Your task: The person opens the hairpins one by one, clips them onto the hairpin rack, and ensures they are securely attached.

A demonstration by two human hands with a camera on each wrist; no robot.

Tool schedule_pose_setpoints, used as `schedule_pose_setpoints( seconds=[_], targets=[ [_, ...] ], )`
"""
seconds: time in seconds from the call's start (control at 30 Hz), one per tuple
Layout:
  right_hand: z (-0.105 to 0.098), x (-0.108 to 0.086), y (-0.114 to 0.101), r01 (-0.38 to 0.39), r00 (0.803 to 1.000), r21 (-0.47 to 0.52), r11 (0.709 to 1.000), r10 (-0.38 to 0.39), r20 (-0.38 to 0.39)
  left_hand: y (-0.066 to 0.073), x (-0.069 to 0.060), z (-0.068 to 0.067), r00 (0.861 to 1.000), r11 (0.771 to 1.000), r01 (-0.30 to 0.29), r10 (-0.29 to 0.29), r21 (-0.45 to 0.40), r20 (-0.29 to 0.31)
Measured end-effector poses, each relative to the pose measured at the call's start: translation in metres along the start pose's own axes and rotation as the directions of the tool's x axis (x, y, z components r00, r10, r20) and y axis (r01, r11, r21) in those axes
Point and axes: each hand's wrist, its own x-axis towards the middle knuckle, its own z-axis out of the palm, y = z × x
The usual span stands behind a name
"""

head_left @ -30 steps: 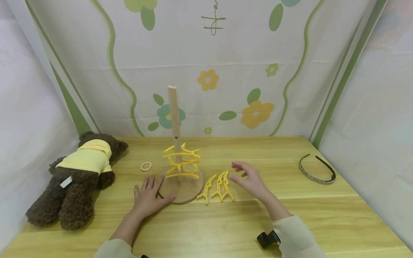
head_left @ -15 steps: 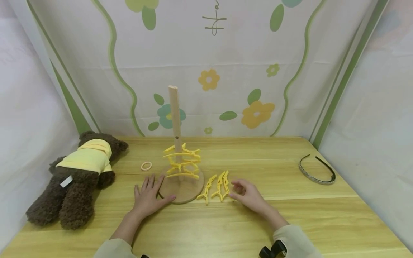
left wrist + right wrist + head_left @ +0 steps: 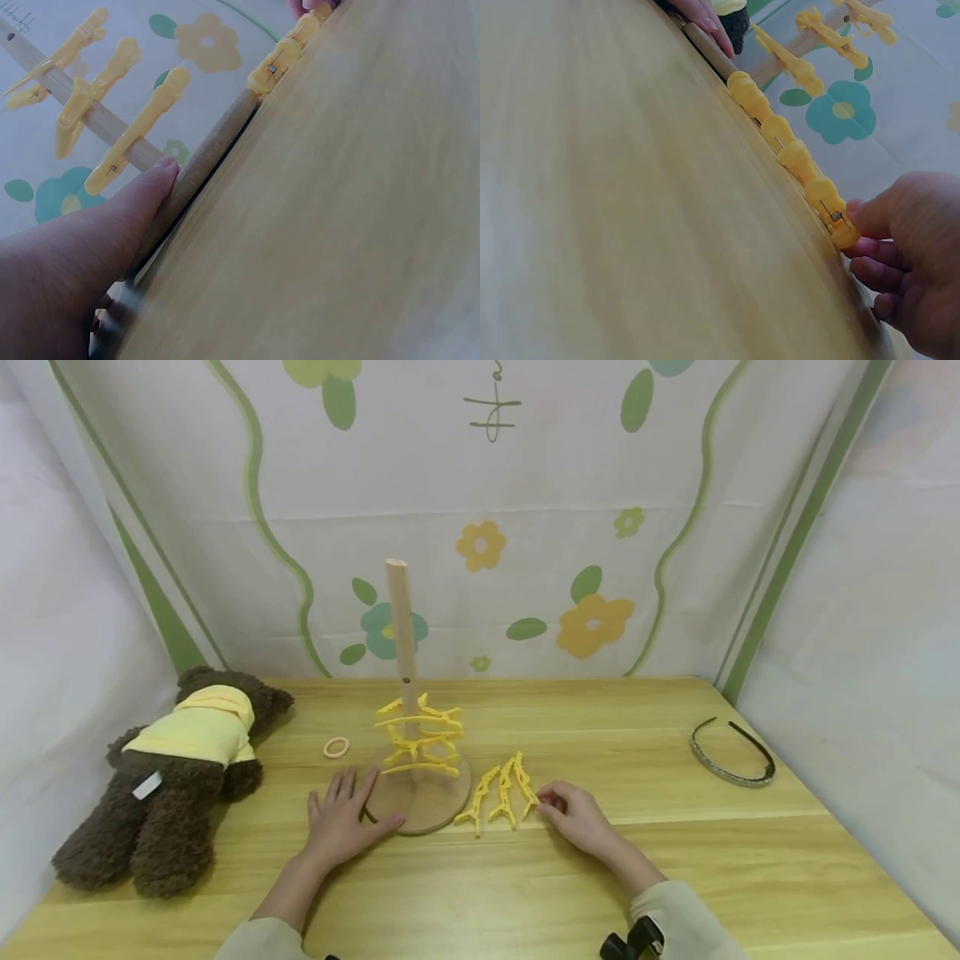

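My left hand (image 3: 339,825) rests with spread fingers on the near left edge of the round base (image 3: 420,803) of a wooden stand. Its thumb lies over the rim in the left wrist view. Several yellow hair clips (image 3: 422,768) are clamped across the stand's upright post (image 3: 402,627). To the right of the base, three more yellow clips lie in a row. With thumb and fingertips, my right hand (image 3: 581,818) pinches the lower end of the rightmost hair clip (image 3: 832,206). That clip still lies low against the tabletop, beside the middle clip (image 3: 505,789).
A brown teddy bear (image 3: 187,735) in a yellow top lies at the left. Behind my left hand is a small pale ring (image 3: 336,747). A dark, glittery headband (image 3: 731,774) lies far right. Printed fabric walls (image 3: 480,468) border the table (image 3: 480,893).
My right hand has come down and left onto the rightmost clip and taken its lower end. That clip has turned, its lower end swinging right. The left hand stays on the base.
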Motion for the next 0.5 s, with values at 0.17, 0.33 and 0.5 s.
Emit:
schedule_pose_setpoints(
  seconds=[0.17,0.33,0.5],
  targets=[
    [-0.003,0.002,0.006,-0.022,0.996,-0.029,0.999,0.019,-0.085,-0.002,0.000,0.000,1.000,1.000,0.000,0.000,-0.006,0.003],
    [-0.010,0.003,0.013,-0.070,0.987,-0.030,0.997,0.065,-0.150,-0.002,0.000,0.000,1.000,1.000,-0.002,0.002,-0.005,0.006],
    [-0.015,0.004,0.019,-0.103,0.976,-0.001,0.995,0.101,-0.193,-0.002,0.000,0.001,1.000,1.000,-0.005,0.005,-0.006,0.001]
  ],
)
